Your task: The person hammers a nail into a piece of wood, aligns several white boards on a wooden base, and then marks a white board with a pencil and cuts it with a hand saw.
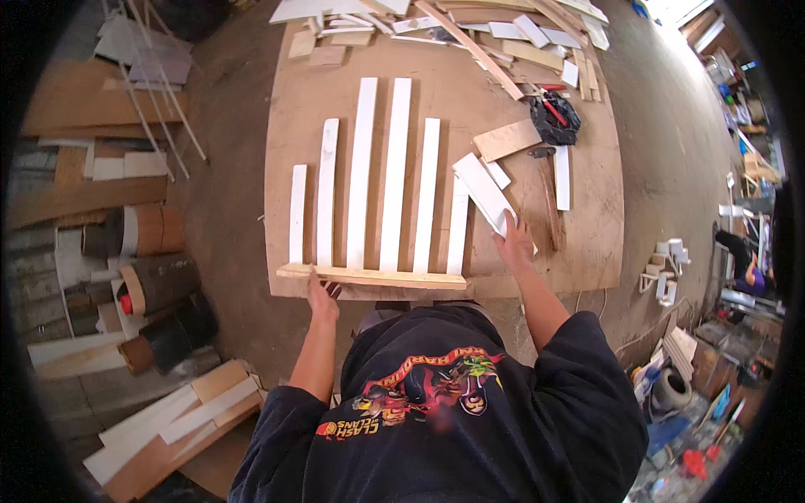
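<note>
On the plywood board (288,84), several white slats (360,172) of stepped lengths lie side by side, their lower ends at a pale wooden rail (390,277). My left hand (324,298) grips the rail near its left end, fingers curled at the near edge, partly hidden. My right hand (511,236) holds a wide white board (485,191), angled to the right of the slats. Beside it lie a short plank (506,140), a hammer (550,193), a single white strip (563,184) and a black bag (553,120) with red-handled tools on it.
Loose offcuts (520,42) cover the board's far end. On the left are stacked boards (176,427) and dark rolls (168,323). To the right are small white blocks (667,268) on the floor, clutter (696,453) and another person (742,256) at the edge.
</note>
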Demonstrator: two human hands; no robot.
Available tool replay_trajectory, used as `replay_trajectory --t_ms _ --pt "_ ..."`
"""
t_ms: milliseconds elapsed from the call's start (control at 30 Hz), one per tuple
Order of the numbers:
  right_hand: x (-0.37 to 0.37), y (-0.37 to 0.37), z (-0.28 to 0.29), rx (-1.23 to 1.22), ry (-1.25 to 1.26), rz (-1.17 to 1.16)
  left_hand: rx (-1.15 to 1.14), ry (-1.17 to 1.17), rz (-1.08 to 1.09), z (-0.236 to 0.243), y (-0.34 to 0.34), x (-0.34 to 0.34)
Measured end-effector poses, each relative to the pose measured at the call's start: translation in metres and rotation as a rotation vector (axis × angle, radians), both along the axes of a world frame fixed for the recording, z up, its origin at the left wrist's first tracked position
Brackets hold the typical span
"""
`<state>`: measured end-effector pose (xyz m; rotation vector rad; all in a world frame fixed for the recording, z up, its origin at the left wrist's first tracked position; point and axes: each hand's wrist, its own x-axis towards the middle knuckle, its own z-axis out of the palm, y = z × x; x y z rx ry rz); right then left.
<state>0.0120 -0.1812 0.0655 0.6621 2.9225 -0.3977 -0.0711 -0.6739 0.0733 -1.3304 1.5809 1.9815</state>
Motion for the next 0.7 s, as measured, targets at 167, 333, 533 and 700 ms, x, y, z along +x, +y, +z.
replay_trajectory --t_ms 167,333,533,700 --pt "-0.003 0.009 0.030 -0.078 -0.057 -0.055 -0.014 0.018 -0.019 0.006 0.039 0.012" --pt "0.004 0.032 0.028 -0.030 -0.056 -0.151 0.034 0.039 -0.097 0.005 0.037 0.010" --pt "0.013 0.003 0.062 -0.225 0.124 -0.233 0.074 0.080 -0.193 0.004 0.016 0.015" --pt "0.020 -0.044 0.083 -0.250 0.198 -0.109 0.075 0.155 -0.292 0.015 -0.003 0.022"
